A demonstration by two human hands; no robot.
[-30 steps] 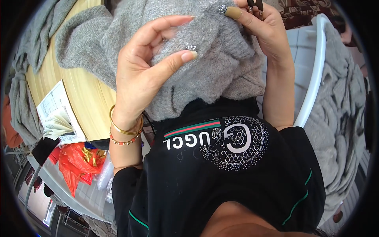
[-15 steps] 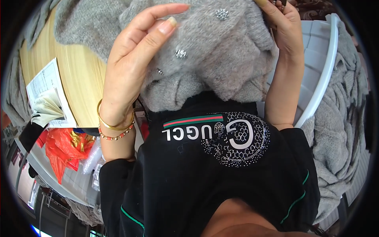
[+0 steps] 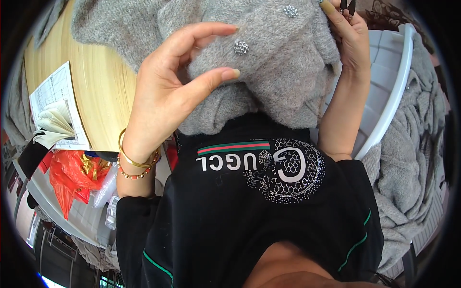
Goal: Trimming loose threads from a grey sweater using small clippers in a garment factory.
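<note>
A fuzzy grey knit garment [image 3: 283,67] lies bunched over the table edge and my lap. Two sparkly round buttons show on it, a nearer one [image 3: 241,47] and a farther one [image 3: 291,11]. Around the nearer button my left hand [image 3: 180,79] rests open, thumb and forefinger spread to either side. At the top right, my right hand [image 3: 353,38] is closed, its yellowish thumb tip pressed against the garment's edge. Two black pointed blades of what look like small thread snips [image 3: 347,6] stick out of that hand. Its other fingers are partly hidden.
On the left is a wooden tabletop [image 3: 103,91] with an open notebook [image 3: 56,122] on a printed sheet. Below it, a red plastic bag [image 3: 72,177] sits in a white tray. To the right, a pale plastic bin [image 3: 403,72] stands beside more grey knitwear [image 3: 408,168].
My left thumb and forefinger have spread apart, with the nearer button now between them. The garment has shifted slightly right. My right hand stays by its edge, and the black blades show more.
</note>
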